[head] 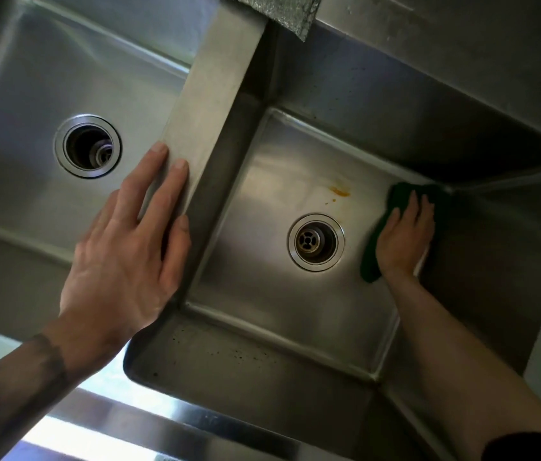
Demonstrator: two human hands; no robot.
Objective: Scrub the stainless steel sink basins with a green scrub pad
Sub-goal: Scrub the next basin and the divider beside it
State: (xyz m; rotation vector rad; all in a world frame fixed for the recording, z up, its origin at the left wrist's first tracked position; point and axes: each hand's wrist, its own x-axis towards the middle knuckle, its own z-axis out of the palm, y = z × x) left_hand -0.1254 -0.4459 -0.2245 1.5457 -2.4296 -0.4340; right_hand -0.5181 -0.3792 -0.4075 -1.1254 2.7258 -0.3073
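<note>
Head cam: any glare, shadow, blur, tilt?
Head view: glare blows out the front rim; shadow deep in the right basin turns the green scrub pad under the right hand nearly black; frame tilted; left hand on the divider reasonably sharp.

Noted: green scrub pad (369, 261), dark, laid flat on the floor of the right basin (262, 267), just right of the drain (315, 242), far end pushed into the floor's far corner. It is largely covered by the right hand (405, 237) pressed on it. An orange stain (340, 191) is seen just beyond the drain. The left basin (13, 168) lies well left of the drain.
</note>
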